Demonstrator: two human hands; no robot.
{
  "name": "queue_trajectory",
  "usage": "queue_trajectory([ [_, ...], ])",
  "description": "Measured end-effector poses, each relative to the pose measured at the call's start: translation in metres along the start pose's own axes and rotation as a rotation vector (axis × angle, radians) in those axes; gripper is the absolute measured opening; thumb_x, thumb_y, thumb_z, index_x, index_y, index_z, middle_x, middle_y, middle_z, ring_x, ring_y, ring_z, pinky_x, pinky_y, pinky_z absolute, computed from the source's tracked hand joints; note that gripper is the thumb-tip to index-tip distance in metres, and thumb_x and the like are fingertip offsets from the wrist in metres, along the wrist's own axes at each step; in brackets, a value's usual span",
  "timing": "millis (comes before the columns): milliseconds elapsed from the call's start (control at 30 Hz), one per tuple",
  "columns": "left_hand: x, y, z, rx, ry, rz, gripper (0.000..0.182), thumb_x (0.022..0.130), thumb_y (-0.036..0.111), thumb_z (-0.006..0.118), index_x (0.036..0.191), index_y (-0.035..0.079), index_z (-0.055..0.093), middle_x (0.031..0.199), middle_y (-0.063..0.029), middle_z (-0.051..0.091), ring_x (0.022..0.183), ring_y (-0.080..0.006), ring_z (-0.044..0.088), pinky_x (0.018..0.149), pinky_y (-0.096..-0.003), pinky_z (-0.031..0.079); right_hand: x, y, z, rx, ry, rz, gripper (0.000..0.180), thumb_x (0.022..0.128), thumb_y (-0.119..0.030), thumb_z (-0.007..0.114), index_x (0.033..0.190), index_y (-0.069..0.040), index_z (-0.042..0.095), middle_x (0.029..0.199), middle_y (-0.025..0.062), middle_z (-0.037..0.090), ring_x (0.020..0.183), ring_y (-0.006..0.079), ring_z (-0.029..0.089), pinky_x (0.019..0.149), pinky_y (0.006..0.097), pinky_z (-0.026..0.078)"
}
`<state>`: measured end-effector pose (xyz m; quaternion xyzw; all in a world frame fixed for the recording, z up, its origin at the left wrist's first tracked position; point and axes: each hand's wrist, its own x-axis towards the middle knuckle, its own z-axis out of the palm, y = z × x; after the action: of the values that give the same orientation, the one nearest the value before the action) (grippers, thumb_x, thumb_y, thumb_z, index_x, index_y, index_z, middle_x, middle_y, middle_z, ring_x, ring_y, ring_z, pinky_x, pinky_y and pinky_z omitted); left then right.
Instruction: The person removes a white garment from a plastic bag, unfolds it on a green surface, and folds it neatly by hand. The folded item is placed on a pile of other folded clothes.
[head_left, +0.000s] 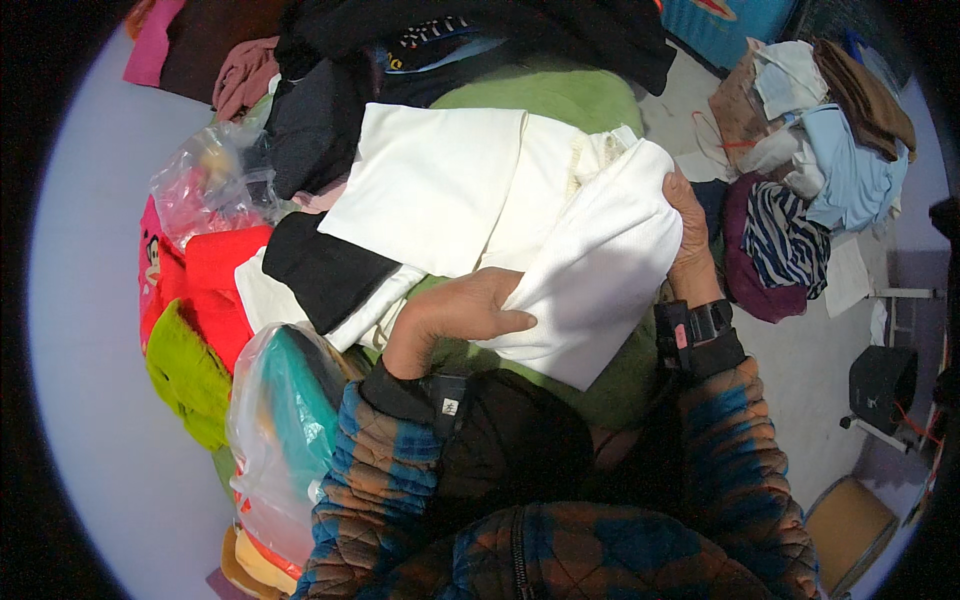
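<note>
A white garment (600, 255) lies in front of me, one end folded over. My left hand (472, 304) grips its near left edge between thumb and fingers, the fingers hidden under the cloth. At its right edge my right hand (690, 217) holds the fabric, thumb on top. Further off, a flat white cloth (427, 180) rests partly beneath it, over a green fleece cover (547, 94). A folded black cloth (322, 262) lies on white fabric to the left.
Red cloth (225, 270), a lime-green plush cloth (187, 375) and a clear plastic bag (281, 427) are piled on the left. Dark clothes (315, 127) lie beyond. On the right are a light blue garment (855, 165), a zebra-striped cloth (784, 232) and a cardboard box (731, 105).
</note>
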<state>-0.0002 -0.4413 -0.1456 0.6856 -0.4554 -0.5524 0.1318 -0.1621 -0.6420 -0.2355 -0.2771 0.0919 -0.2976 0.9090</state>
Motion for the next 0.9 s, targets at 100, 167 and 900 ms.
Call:
queue_trajectory([
  [100,0.002,-0.008,0.005,0.096,-0.037,0.067,0.037,0.085,0.029,0.067,0.104,-0.002,0.060,0.082,-0.0101,0.065,0.074,-0.0151,0.059,0.068,-0.0302,0.048,0.003,0.001,0.006,0.010,-0.008,-0.018,0.049,0.084,-0.021,0.065,0.123,0.002,0.047,0.115,0.0134,0.058,0.101,0.0205,0.060,0.088,0.0306,0.050],
  [167,0.004,-0.013,0.006,0.093,0.018,0.224,0.034,0.086,0.026,0.065,0.104,-0.002,0.060,0.083,-0.0088,0.066,0.074,-0.0137,0.057,0.068,-0.0307,0.048,0.004,0.000,0.010,-0.007,-0.017,-0.024,0.045,0.085,-0.020,0.064,0.121,0.002,0.048,0.114,0.0132,0.059,0.100,0.0200,0.060,0.087,0.0300,0.050],
  [900,0.030,-0.044,-0.004,0.194,0.429,-0.276,0.058,0.071,0.043,0.073,0.101,-0.005,0.058,0.080,-0.0163,0.061,0.072,-0.0242,0.059,0.064,-0.0355,0.047,0.039,0.037,-0.024,-0.807,0.359,-0.213,0.055,0.079,-0.003,0.064,0.128,0.007,0.040,0.120,0.0166,0.054,0.106,0.0207,0.055,0.090,0.0280,0.044],
])
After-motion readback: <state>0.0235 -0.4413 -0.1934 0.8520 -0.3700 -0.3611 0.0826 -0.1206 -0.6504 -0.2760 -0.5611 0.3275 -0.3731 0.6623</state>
